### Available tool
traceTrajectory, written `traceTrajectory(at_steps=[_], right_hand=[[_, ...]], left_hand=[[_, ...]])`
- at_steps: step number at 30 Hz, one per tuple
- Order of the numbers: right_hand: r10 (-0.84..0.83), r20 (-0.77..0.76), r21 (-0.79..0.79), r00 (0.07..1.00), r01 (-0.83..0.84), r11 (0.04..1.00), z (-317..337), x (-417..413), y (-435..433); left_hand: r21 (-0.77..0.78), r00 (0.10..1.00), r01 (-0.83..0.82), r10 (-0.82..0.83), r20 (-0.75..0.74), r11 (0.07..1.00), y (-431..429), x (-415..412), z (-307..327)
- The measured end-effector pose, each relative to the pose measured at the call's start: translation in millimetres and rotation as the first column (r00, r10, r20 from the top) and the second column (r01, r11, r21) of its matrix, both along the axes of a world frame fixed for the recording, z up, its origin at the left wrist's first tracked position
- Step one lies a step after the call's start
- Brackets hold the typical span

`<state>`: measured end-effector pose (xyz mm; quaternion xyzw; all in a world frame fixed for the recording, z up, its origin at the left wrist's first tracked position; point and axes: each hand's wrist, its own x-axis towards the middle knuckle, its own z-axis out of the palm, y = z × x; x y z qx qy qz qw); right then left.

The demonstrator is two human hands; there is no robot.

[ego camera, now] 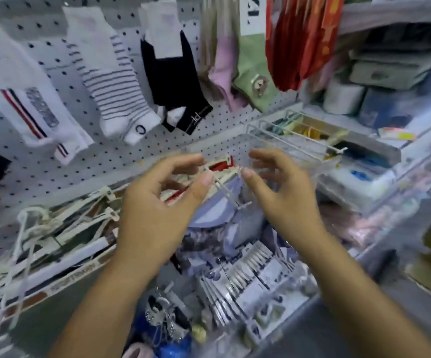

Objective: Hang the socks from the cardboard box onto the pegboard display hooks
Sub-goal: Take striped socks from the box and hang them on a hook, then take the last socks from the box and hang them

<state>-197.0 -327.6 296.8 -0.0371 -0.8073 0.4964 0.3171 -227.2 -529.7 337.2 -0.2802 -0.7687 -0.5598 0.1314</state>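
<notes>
My left hand point(157, 202) and right hand point(281, 192) hover side by side in front of the pegboard point(121, 151), fingers loosely curved. A bare white display hook point(226, 193) juts out between them. My left thumb touches its rod and my right thumb is just right of it. Neither hand holds a sock. The cardboard box point(62, 277) at lower left holds several socks on white plastic hangers. Above hang a white sock with a red and blue stripe point(28, 99), a striped sock point(113, 81) and a black sock point(173, 83).
Pink point(224, 63) and green socks point(253, 68) and red packs point(302, 40) hang at upper right. A white wire basket point(286, 130) sticks out on the right, beside shelves of packaged goods point(364, 177). Bluish card packs point(250, 275) hang on hooks below my hands.
</notes>
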Motion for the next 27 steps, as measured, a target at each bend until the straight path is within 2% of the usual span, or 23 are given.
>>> traceTrajectory(at_steps=[4, 11, 15, 18, 27], right_hand=[[-0.172, 0.120, -0.005, 0.978, 0.174, 0.985, -62.8, 71.7, 28.6], [-0.181, 0.404, -0.039, 0.897, 0.215, 0.976, -179.7, 198.2, 63.4], [-0.123, 0.587, 0.000, 0.800, 0.152, 0.988, -217.2, 280.0, 98.1], [-0.125, 0.706, 0.038, 0.698, 0.139, 0.990, -228.8, 345.5, 141.7], [-0.287, 0.784, 0.063, 0.551, 0.390, 0.919, -248.5, 487.0, 271.4]], left_hand=[[-0.016, 0.979, 0.132, -0.128, 0.157, 0.991, 23.9, 43.4, -52.0], [-0.215, 0.893, 0.269, -0.160, 0.420, 0.939, 86.3, 127.5, -162.9], [-0.362, 0.890, 0.318, -0.145, 0.433, 0.876, 130.9, 180.1, -218.4], [-0.383, 0.865, 0.362, -0.154, 0.477, 0.850, 168.4, 221.5, -249.6], [-0.384, 0.824, 0.445, -0.202, 0.529, 0.809, 299.2, 283.3, -270.0]])
